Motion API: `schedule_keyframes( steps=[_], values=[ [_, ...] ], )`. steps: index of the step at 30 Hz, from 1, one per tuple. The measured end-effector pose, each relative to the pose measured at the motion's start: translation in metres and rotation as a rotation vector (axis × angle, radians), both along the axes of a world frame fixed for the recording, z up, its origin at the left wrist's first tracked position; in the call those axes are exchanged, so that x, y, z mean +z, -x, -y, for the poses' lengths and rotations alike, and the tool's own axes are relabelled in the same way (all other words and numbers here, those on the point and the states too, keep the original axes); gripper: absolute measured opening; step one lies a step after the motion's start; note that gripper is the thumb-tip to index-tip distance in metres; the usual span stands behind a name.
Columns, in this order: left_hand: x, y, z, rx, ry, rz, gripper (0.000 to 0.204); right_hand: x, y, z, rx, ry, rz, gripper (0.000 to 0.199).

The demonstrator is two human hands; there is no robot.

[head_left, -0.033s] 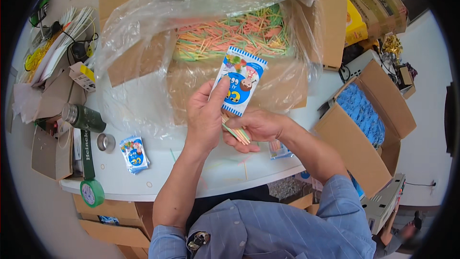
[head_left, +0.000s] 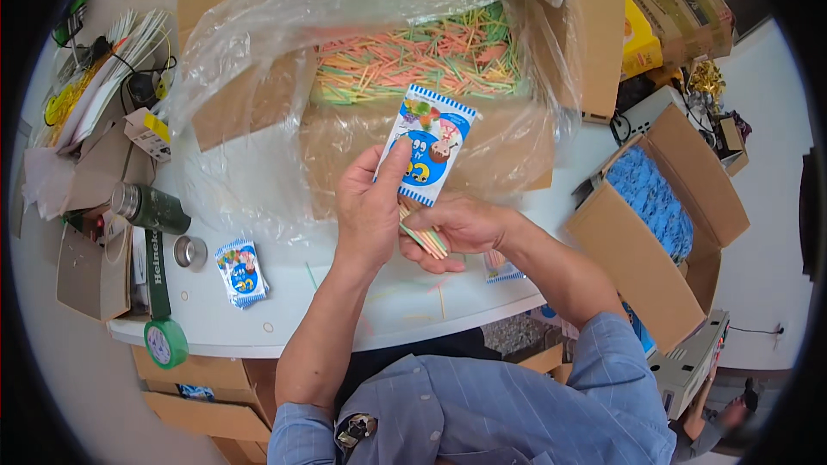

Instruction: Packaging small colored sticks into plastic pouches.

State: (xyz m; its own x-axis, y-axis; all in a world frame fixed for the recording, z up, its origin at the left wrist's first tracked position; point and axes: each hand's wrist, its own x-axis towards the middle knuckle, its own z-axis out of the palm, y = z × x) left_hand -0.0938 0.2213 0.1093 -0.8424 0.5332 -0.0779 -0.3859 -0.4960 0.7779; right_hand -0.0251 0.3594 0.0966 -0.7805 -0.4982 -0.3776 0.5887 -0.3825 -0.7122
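While the left hand [head_left: 363, 196] grips a blue-and-white packet [head_left: 426, 146] pointing far and slightly right, the right hand [head_left: 468, 226], close by, clasps coloured sticks [head_left: 430, 243] at the packet's near end, slanting near-right.

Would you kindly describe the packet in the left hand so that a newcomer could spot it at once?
On the white table stands a big plastic-lined carton. Before its near wall, the left hand holds a blue-and-white packet. Unlike the similar packets lying on the table, this one is held up.
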Motion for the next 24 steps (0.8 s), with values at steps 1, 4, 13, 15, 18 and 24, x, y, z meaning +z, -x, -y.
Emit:
schedule_keyframes(
  steps=[1, 4, 13, 15, 18, 24],
  values=[
    [-0.008, -0.003, 0.001, 0.001, 0.009, 0.007, 0.023, -0.014, -0.003, 0.001, 0.001, 0.009, 0.007, 0.027],
    [-0.028, -0.012, 0.007, 0.001, 0.065, 0.016, 0.024, -0.041, -0.011, 0.011, -0.001, 0.157, 0.108, 0.025],
    [-0.069, -0.034, 0.022, -0.003, 0.305, -0.140, 0.024, -0.079, -0.031, 0.041, -0.130, 0.156, 0.146, 0.026],
    [-0.073, -0.034, 0.026, 0.009, 0.300, -0.158, 0.024, -0.079, -0.030, 0.041, -0.076, 0.063, 0.084, 0.025],
    [-0.065, -0.033, 0.033, 0.121, 0.263, -0.121, 0.024, -0.093, -0.033, 0.039, -0.064, -0.387, -0.226, 0.020],
    [-0.077, -0.041, 0.092, 0.244, 0.277, -0.130, 0.021, -0.127, -0.054, 0.046, -0.454, -0.869, -0.672, 0.016]
  ],
)
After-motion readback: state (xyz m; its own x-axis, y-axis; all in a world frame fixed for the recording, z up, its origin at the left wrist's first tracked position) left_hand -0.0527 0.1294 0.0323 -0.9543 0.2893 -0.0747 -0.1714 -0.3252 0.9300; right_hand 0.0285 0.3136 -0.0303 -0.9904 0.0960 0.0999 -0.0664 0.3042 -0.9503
